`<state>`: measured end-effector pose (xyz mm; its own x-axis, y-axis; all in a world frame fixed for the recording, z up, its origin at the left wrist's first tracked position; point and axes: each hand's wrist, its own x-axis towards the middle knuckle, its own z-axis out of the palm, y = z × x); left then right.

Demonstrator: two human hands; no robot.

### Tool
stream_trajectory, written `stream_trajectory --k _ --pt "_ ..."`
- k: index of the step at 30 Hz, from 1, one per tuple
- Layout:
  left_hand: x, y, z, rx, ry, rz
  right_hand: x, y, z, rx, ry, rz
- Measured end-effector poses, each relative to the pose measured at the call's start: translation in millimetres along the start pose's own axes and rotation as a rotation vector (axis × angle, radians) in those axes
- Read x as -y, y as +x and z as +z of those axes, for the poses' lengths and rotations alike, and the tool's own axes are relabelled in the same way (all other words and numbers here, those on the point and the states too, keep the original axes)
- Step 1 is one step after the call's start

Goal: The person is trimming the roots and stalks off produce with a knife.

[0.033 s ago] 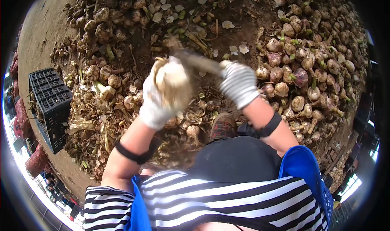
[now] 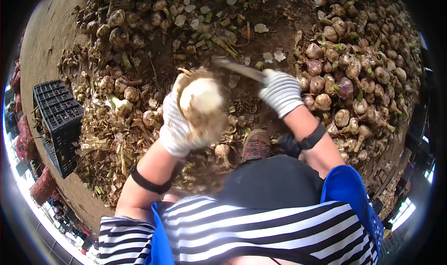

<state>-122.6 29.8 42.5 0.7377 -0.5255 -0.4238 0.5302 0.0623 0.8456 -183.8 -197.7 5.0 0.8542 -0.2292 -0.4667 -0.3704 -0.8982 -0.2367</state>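
Note:
My left hand [image 2: 174, 127], in a pale knitted glove, grips a garlic bulb [image 2: 200, 97] with a white face turned up and dry, motion-blurred husk around it. My right hand [image 2: 281, 92], gloved and closed, holds a knife [image 2: 235, 68] by its handle, the blade pointing left, above and to the right of the bulb and apart from it. Cut stalks, husks and pale slices [image 2: 261, 28] lie on the dirt beyond both hands.
Many garlic bulbs [image 2: 354, 69] are heaped at the right, more [image 2: 116, 18] at the upper left. A dark plastic crate [image 2: 58, 120] stands at the left on bare ground. Red sacks [image 2: 42, 185] lie at the far left. My shoe [image 2: 256, 144] is below my hands.
My right hand and the knife have moved right, away from the bulb. The bulb in my left hand has shifted slightly right and down, showing more of its white face.

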Motion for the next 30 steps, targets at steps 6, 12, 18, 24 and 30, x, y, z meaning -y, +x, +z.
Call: stream_trajectory --k 6,12,18,24,30 --pt "-8 43 -32 -0.046 0.446 0.396 -18 -3 2 -0.155 0.363 0.111" --pt "-4 41 -58 0.083 0.052 0.037 8 -15 1 0.051 0.632 -0.057" --pt "-21 23 -20 0.224 -0.205 -0.187 18 -15 -8 0.053 0.432 -0.193" --pt "-27 10 -14 -0.043 0.209 -0.115 25 -12 -19 0.134 0.244 -0.120" --pt "-70 27 -3 0.024 0.344 0.234 -21 -10 41 0.135 0.308 0.070"
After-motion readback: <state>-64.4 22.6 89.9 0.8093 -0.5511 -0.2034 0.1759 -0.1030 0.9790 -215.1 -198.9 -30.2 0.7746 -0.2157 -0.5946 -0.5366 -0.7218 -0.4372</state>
